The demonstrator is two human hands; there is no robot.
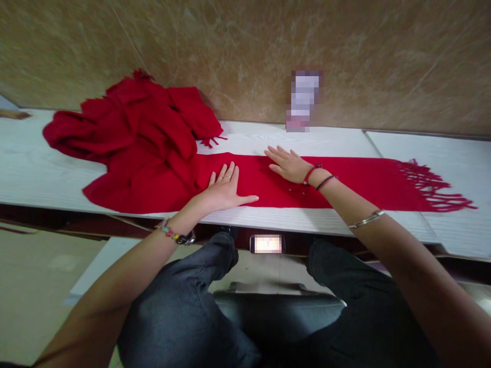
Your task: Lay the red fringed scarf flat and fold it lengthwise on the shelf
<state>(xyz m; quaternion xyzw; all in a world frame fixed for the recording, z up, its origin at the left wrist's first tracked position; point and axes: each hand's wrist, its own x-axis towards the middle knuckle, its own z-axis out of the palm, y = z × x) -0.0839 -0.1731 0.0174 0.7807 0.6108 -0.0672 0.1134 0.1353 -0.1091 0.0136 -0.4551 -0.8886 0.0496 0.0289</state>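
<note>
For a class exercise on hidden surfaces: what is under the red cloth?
White tabletop shows around the red cloth, which lies on it. Whatever is directly beneath, including under its bunched left end, is covered from view.

Consists of a plain red scarf (364, 181) with stringy fringe (437, 186), laid lengthwise along a white tabletop (253, 137). Extends flat and nearly smooth through the middle, with long edges roughly parallel. Ends at the right in loose, spread strands, some crossing. Gathers at the left into a crumpled heap (141, 133) of overlapping folds, with short strands protruding at the heap's right side.
</note>
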